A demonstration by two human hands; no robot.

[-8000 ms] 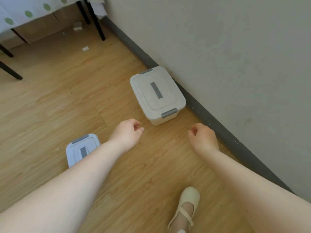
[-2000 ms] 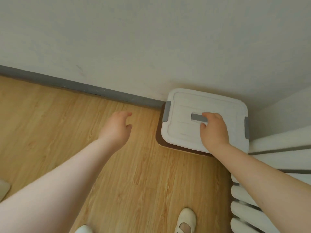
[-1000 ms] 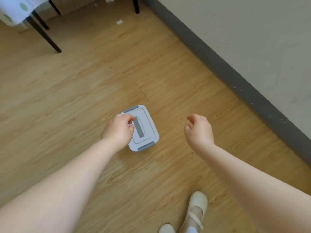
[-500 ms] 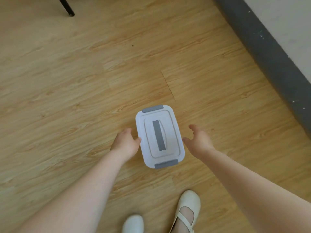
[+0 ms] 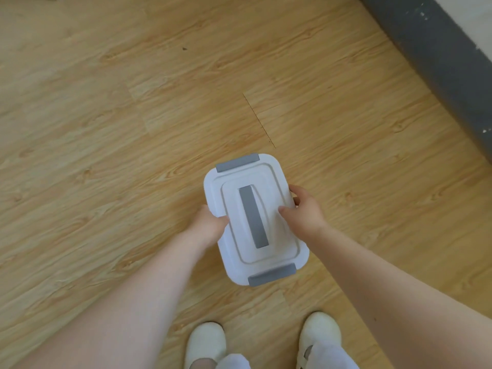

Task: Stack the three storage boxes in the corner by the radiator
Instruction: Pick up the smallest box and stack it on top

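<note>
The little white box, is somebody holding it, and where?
Yes. Both hands hold the small white box by its long sides: the left hand on one, the right hand on the other, thumbs on the lid.

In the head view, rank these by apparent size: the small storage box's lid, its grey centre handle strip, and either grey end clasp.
1. lid
2. grey centre handle strip
3. End clasps: near clasp looks slightly bigger than far clasp, probably only from nearness; treat as equal.
</note>
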